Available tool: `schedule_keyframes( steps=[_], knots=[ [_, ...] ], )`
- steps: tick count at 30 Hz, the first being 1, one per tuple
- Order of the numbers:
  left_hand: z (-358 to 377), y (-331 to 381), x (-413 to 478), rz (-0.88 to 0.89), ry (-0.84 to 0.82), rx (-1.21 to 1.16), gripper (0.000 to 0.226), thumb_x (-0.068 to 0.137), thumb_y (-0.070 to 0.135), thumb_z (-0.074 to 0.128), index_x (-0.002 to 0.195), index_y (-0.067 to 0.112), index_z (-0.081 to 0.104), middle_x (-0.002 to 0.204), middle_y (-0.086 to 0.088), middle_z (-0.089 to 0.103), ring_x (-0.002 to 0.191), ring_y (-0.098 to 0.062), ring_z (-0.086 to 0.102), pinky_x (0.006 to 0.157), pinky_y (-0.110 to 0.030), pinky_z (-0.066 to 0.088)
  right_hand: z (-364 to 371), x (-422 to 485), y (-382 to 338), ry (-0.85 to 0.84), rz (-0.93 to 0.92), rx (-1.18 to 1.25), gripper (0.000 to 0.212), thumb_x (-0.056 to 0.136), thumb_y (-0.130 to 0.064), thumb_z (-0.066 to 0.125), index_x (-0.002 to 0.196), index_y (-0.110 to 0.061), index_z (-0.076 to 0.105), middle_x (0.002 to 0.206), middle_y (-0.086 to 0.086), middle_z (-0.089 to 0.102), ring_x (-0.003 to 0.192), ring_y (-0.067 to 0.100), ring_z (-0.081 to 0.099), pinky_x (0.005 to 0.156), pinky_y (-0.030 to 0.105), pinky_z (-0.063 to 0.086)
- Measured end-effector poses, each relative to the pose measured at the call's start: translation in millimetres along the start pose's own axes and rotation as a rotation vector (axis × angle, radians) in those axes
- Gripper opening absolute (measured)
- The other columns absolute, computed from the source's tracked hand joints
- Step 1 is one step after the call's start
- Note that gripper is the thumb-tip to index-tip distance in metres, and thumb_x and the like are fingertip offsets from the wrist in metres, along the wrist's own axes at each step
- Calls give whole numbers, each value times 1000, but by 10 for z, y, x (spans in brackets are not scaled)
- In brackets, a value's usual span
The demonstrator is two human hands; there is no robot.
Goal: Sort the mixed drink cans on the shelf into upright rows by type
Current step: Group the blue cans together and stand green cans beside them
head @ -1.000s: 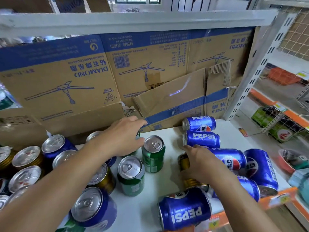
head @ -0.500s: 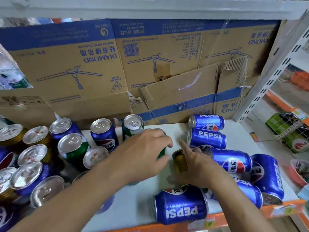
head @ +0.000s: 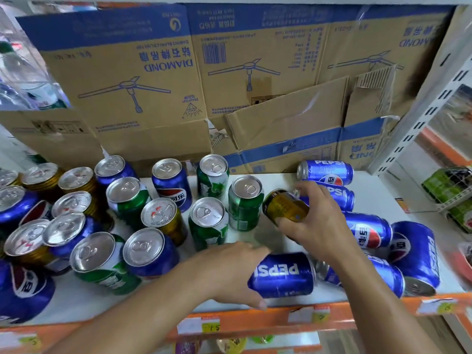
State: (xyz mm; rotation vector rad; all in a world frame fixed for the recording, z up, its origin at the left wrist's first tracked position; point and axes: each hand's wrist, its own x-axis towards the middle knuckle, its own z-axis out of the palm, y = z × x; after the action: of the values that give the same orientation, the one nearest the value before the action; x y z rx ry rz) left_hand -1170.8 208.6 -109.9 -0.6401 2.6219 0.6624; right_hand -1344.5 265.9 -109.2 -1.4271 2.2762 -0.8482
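Holding one gold can point(head: 285, 206) in right hand point(head: 318, 223), four green cans point(head: 244, 203) upright

Shop aisle, metal shelf point(head: 378, 198) with orange price strip point(head: 255, 325), paper price tags point(head: 210, 327), stacked cartons point(head: 153, 85)

**Cardboard Behind, Tags Below**

A flattened cardboard box point(head: 158, 80), printed upside down with "DIAMOND", fills the back. A torn cardboard flap point(head: 288, 118) leans at its lower right. Far below it, yellow price tags point(head: 210, 327) line an orange rail point(head: 255, 324).
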Motion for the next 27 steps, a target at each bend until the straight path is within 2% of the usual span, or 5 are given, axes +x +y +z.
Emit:
schedule_keyframes(
  steps=[4, 10, 15, 19, 27],
  knots=[
    [46, 44, -103, -20, 121, -56, 68, 73, 46, 74, 131, 30, 41, 120, 4, 51, 104, -18, 53, 83, -36, 50, -86, -78, -70, 58, -21, 9, 74, 69, -30, 83, 132, -24, 45, 120, -8, 40, 98, 12, 47, 82, 26, 40],
    [-34, 98, -375, -20, 329, -148, 70, 73, 51, 74, 132, 38, 39, 121, 12, 45, 110, -12, 47, 88, -28, 43, -88, -213, -168, 4, -5, -63, 79, 67, -27, 86, 133, -23, 44, 133, 1, 45, 107, 17, 47, 90, 29, 40],
    [-35, 31, -615, -82, 463, -88, 74, 71, 52, 75, 133, 34, 39, 131, 13, 45, 120, -9, 43, 92, -23, 38, 25, -338, -198, -28, 21, -92, 76, 67, -29, 87, 131, -20, 47, 124, 6, 54, 106, 23, 50, 80, 26, 37],
    [14, -23, -751, -149, 502, -62, 73, 75, 52, 72, 136, 30, 39, 134, 9, 47, 124, -12, 38, 92, -26, 35, 157, -455, -264, -48, 24, -79, 72, 67, -32, 87, 128, -16, 51, 117, 8, 60, 90, 17, 48, 71, 22, 34],
    [86, -43, -881, -231, 572, 3, 72, 76, 55, 70, 136, 27, 41, 132, 8, 51, 123, -17, 41, 91, -33, 41, 278, -637, -234, -54, 12, -87, 67, 74, -30, 81, 133, -26, 50, 121, 9, 57, 108, 30, 56, 77, 28, 40]
  ],
)
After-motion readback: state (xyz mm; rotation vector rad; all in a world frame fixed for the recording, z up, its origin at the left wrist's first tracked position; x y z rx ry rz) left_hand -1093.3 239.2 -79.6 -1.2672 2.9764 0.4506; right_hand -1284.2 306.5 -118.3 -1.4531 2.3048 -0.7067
